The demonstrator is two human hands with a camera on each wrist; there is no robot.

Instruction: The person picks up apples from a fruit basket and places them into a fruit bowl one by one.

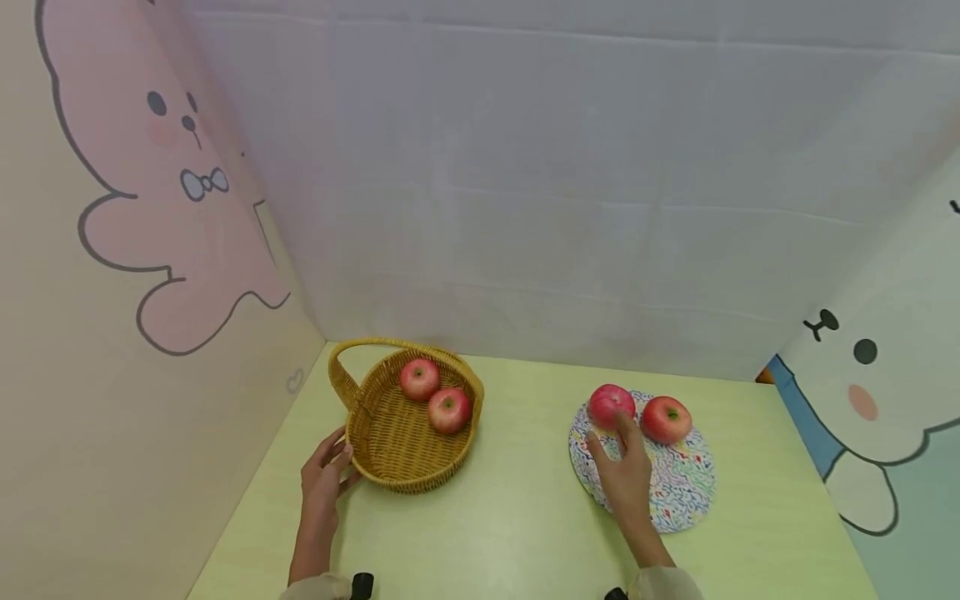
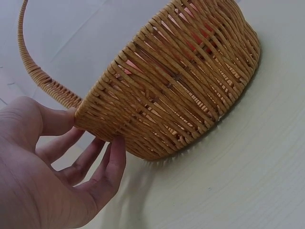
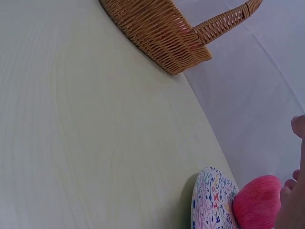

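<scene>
In the head view my left hand (image 1: 324,475) is at the left side of a wicker basket (image 1: 408,482). Its thumb (image 2: 59,121) meets the rim and its fingers (image 2: 112,164) bend against the outer wall. Two red apples, one farther back (image 1: 419,379) and one nearer (image 1: 449,411), lie inside the basket. Over a patterned plate (image 1: 686,492) reaches my right hand (image 1: 627,475), thumb and fingers spread apart. Its fingertips are close to a pinkish-red apple (image 1: 611,403); whether they touch it I cannot tell. Another red apple (image 1: 667,419) sits beside that one on the plate.
A pale yellow table (image 1: 517,517) carries the basket and plate, which stand apart. The basket's tall handle (image 1: 405,343) arches over its back. A light curtain (image 1: 525,208) closes off the rear, with cartoon-printed walls at left (image 1: 187,242) and right (image 1: 885,400).
</scene>
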